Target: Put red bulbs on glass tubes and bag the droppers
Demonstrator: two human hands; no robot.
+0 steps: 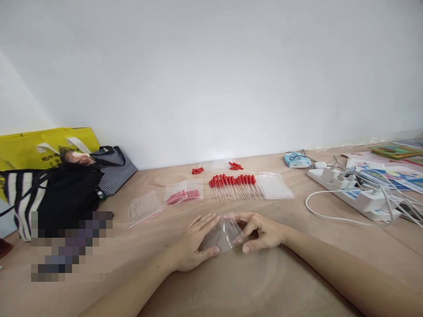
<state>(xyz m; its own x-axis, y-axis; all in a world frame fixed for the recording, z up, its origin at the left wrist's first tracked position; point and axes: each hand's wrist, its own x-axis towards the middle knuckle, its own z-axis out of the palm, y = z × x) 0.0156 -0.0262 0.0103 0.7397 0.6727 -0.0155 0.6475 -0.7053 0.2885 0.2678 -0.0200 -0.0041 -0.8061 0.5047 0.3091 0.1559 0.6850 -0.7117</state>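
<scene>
A small clear plastic zip bag is on the table between my hands. My left hand lies almost flat at the bag's left side, fingers stretched and thumb apart. Around the bag's right edge curl the fingers of my right hand, one showing through the film; its thumb stands away from them. Just beyond, several droppers with red bulbs and clear stems lie in a row. To their left, packed bags of red bulbs overlap. Loose red bulbs form two small piles farther back.
Flat stacks of plastic bags lie left and right of the droppers. A power strip with cables, a blue mask and printed papers occupy the right. At left are a black bag and a yellow bag.
</scene>
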